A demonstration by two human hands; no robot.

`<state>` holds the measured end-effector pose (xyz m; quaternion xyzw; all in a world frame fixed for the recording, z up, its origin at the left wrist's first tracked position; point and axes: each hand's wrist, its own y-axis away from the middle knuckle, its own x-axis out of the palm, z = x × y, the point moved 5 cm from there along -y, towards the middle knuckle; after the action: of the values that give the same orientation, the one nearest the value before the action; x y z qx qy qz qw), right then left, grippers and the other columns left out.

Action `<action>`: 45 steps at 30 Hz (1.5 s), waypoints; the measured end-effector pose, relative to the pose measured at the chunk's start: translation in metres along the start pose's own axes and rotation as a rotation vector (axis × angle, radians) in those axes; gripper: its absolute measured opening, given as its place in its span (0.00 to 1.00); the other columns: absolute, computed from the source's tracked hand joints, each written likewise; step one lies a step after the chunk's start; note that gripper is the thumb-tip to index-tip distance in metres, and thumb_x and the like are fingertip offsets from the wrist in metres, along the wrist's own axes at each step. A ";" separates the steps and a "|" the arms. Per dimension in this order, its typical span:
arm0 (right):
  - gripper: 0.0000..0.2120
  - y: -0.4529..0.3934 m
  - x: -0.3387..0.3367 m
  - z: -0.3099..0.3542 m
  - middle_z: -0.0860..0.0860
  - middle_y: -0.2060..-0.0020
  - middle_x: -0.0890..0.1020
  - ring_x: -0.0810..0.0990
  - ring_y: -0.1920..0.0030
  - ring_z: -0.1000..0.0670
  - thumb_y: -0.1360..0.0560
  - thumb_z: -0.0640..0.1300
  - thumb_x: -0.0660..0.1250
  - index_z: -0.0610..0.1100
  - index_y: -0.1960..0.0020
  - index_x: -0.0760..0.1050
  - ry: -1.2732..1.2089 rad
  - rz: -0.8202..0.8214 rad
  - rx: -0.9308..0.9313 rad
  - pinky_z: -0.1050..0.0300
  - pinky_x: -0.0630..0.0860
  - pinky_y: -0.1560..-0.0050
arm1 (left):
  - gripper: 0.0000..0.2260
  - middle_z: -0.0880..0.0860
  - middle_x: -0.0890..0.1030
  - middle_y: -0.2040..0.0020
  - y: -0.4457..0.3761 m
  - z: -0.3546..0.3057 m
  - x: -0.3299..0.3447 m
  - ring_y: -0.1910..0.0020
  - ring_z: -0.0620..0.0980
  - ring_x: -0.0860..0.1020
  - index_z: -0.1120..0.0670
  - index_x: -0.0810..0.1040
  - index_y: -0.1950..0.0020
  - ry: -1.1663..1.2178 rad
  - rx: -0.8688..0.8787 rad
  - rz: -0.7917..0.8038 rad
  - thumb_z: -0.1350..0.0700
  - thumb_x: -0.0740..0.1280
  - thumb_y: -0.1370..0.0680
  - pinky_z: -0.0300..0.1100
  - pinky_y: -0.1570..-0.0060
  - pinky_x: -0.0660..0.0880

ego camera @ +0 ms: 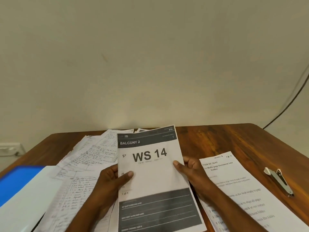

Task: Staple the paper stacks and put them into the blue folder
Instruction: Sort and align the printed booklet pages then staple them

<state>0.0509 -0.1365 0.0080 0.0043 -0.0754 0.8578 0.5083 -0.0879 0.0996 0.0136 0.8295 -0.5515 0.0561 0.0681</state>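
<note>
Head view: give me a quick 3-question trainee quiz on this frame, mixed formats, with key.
1. True or false: the stapler lies on the table untouched, to the right of the typed instruction sheet.
2. Multiple choice: what large code is printed on the paper stack held by the left hand and right hand? A) WS 14 B) WS 41 C) BS 12
3. Fill in: the blue folder lies at the ____ edge of the view, beside the handwritten sheets.

Key: 1 true; 2 A; 3 left.
</note>
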 end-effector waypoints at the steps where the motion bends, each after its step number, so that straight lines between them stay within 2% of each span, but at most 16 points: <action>1: 0.12 -0.001 0.003 -0.002 0.51 0.45 0.88 0.88 0.45 0.45 0.23 0.45 0.70 0.44 0.40 0.83 0.026 0.040 -0.006 0.53 0.85 0.46 | 0.14 0.59 0.88 0.45 0.000 0.000 -0.001 0.50 0.64 0.87 0.57 0.82 0.37 -0.032 0.029 -0.050 0.61 0.73 0.22 0.57 0.53 0.86; 6: 0.13 0.003 0.017 -0.002 0.46 0.47 0.88 0.88 0.48 0.45 0.25 0.47 0.71 0.41 0.44 0.84 0.056 0.149 -0.020 0.57 0.83 0.53 | 0.11 0.53 0.89 0.46 -0.003 0.006 -0.013 0.52 0.60 0.88 0.51 0.81 0.38 -0.084 0.052 -0.186 0.56 0.73 0.20 0.59 0.50 0.84; 8: 0.15 0.003 0.016 0.003 0.43 0.52 0.89 0.88 0.54 0.45 0.23 0.51 0.68 0.40 0.51 0.86 0.046 0.077 -0.072 0.60 0.80 0.60 | 0.11 0.52 0.89 0.47 -0.004 0.002 -0.022 0.53 0.60 0.88 0.50 0.81 0.38 -0.079 0.045 -0.220 0.56 0.73 0.20 0.58 0.52 0.84; 10: 0.20 0.000 0.012 0.000 0.48 0.55 0.89 0.86 0.56 0.47 0.22 0.61 0.67 0.45 0.52 0.87 0.166 -0.056 -0.154 0.59 0.78 0.62 | 0.11 0.52 0.89 0.49 -0.005 -0.001 -0.039 0.54 0.60 0.88 0.51 0.81 0.39 -0.076 0.020 -0.255 0.57 0.73 0.20 0.58 0.53 0.84; 13: 0.09 -0.005 0.013 -0.009 0.65 0.44 0.85 0.83 0.43 0.57 0.22 0.62 0.69 0.61 0.46 0.83 0.584 -0.127 -0.304 0.59 0.79 0.43 | 0.13 0.54 0.89 0.49 -0.010 -0.004 -0.070 0.54 0.62 0.88 0.53 0.81 0.37 -0.067 -0.049 -0.325 0.59 0.74 0.21 0.59 0.52 0.83; 17: 0.37 0.006 0.036 -0.021 0.61 0.22 0.67 0.65 0.24 0.58 0.25 0.76 0.51 0.59 0.24 0.70 1.164 0.207 -0.284 0.49 0.59 0.22 | 0.10 0.52 0.89 0.55 -0.009 -0.003 -0.098 0.59 0.60 0.88 0.54 0.82 0.41 -0.051 -0.072 -0.401 0.60 0.75 0.22 0.52 0.59 0.81; 20: 0.43 0.012 0.040 -0.019 0.58 0.19 0.64 0.62 0.20 0.54 0.28 0.78 0.42 0.59 0.21 0.67 1.311 0.293 -0.262 0.47 0.55 0.20 | 0.08 0.53 0.89 0.57 -0.010 0.000 -0.109 0.60 0.60 0.87 0.54 0.82 0.44 -0.036 -0.089 -0.433 0.60 0.75 0.22 0.51 0.60 0.80; 23: 0.42 0.012 0.040 -0.006 0.58 0.24 0.73 0.72 0.26 0.55 0.28 0.79 0.45 0.59 0.27 0.76 1.321 0.269 -0.262 0.50 0.63 0.24 | 0.09 0.53 0.89 0.59 -0.009 0.003 -0.110 0.56 0.64 0.86 0.55 0.81 0.43 -0.011 -0.107 -0.435 0.61 0.75 0.22 0.52 0.59 0.81; 25: 0.33 0.011 0.040 0.004 0.59 0.31 0.79 0.79 0.34 0.56 0.25 0.77 0.55 0.58 0.33 0.81 1.328 0.243 -0.295 0.52 0.67 0.27 | 0.08 0.53 0.88 0.62 -0.007 0.003 -0.108 0.55 0.64 0.86 0.56 0.81 0.44 -0.006 -0.122 -0.438 0.61 0.74 0.21 0.54 0.57 0.80; 29: 0.24 0.008 0.033 0.017 0.60 0.47 0.87 0.84 0.53 0.56 0.25 0.70 0.67 0.55 0.42 0.87 1.354 0.245 -0.340 0.60 0.77 0.41 | 0.09 0.57 0.88 0.54 -0.006 0.002 -0.102 0.54 0.66 0.85 0.56 0.81 0.43 -0.031 -0.122 -0.427 0.60 0.75 0.22 0.56 0.54 0.80; 33: 0.24 0.005 0.014 0.020 0.58 0.58 0.88 0.84 0.62 0.53 0.27 0.70 0.70 0.51 0.52 0.89 1.318 0.288 -0.289 0.56 0.84 0.58 | 0.05 0.53 0.85 0.54 -0.006 -0.002 -0.094 0.56 0.61 0.83 0.53 0.79 0.46 -0.043 -0.091 -0.406 0.60 0.73 0.20 0.50 0.58 0.76; 37: 0.24 0.001 0.005 0.023 0.59 0.67 0.84 0.81 0.66 0.53 0.28 0.70 0.70 0.50 0.60 0.87 1.315 0.175 -0.263 0.59 0.81 0.61 | 0.04 0.50 0.87 0.59 -0.006 0.000 -0.080 0.57 0.59 0.84 0.54 0.81 0.48 -0.069 -0.083 -0.375 0.62 0.73 0.20 0.46 0.61 0.74; 39: 0.27 -0.001 0.004 0.019 0.59 0.59 0.86 0.81 0.63 0.55 0.29 0.74 0.66 0.52 0.52 0.86 1.371 -0.015 -0.244 0.64 0.79 0.56 | 0.05 0.50 0.88 0.59 -0.006 0.003 -0.076 0.55 0.59 0.85 0.54 0.82 0.46 -0.089 -0.087 -0.360 0.62 0.73 0.20 0.47 0.60 0.76; 41: 0.30 -0.001 0.003 0.009 0.56 0.43 0.85 0.83 0.49 0.54 0.30 0.74 0.67 0.54 0.39 0.82 1.368 -0.171 -0.172 0.62 0.77 0.46 | 0.07 0.51 0.89 0.58 -0.009 0.007 -0.073 0.54 0.62 0.86 0.55 0.83 0.44 -0.116 -0.090 -0.345 0.61 0.74 0.21 0.54 0.55 0.81; 43: 0.36 -0.002 0.003 -0.002 0.55 0.31 0.78 0.80 0.36 0.50 0.30 0.73 0.69 0.54 0.30 0.75 1.294 -0.185 -0.096 0.56 0.76 0.38 | 0.09 0.55 0.89 0.53 -0.011 0.009 -0.071 0.54 0.63 0.88 0.56 0.83 0.41 -0.144 -0.083 -0.329 0.61 0.74 0.21 0.64 0.47 0.83; 45: 0.40 -0.005 0.001 -0.009 0.55 0.27 0.75 0.78 0.33 0.49 0.32 0.72 0.73 0.54 0.26 0.70 1.201 -0.160 -0.031 0.51 0.77 0.34 | 0.09 0.56 0.89 0.52 -0.013 0.011 -0.071 0.55 0.62 0.88 0.57 0.83 0.41 -0.169 -0.073 -0.320 0.62 0.74 0.21 0.65 0.45 0.82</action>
<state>0.0556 -0.1323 0.0003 -0.4821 0.2128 0.6683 0.5251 -0.1034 0.1667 -0.0102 0.9054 -0.4178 -0.0454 0.0598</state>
